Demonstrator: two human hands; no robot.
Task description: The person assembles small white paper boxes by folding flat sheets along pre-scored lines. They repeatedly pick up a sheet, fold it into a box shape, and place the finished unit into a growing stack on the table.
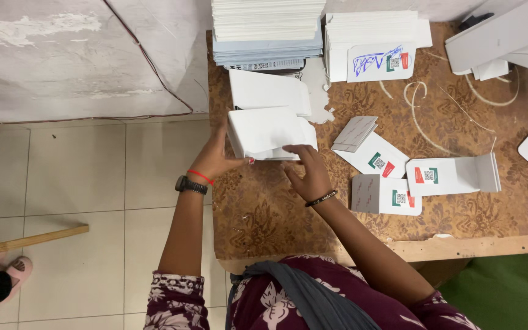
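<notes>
**White card bundle held between both hands at centre of frame**

A bundle of folded white cards (pixel 270 133) is held just above the counter (pixel 264 214), at centre frame, slightly left. The left hand (pixel 218 156) is pressed against the bundle's left end, fingers wrapped on its lower left edge; its grip is closed on the bundle. A red thread and a dark watch are worn on that wrist. The right hand (pixel 308 171) is laid against the bundle's lower right edge, fingertips touching the front; grip is partly curled, resting on the bundle rather than wrapped around it. A dark beaded bracelet is seen on that wrist.

Just above the bundle, a single folded white card (pixel 267 90) is lying flat. A tall stack of white and pale blue sheets (pixel 267 33) is placed at the top centre of the frame. A second white stack (pixel 371 36) with a blue-scribbled card on top is set to its right.

Right of the hands, flat printed sleeves (pixel 380 160) with red and green marks are scattered over the counter, well apart from the bundle. A grey-backed one (pixel 366 193) is lying near the right forearm. More white cards are seen at the upper right and right edge. The counter surface is brown and patterned. A wooden stick (pixel 29 240) is lying on the tiled floor, lower left.
</notes>
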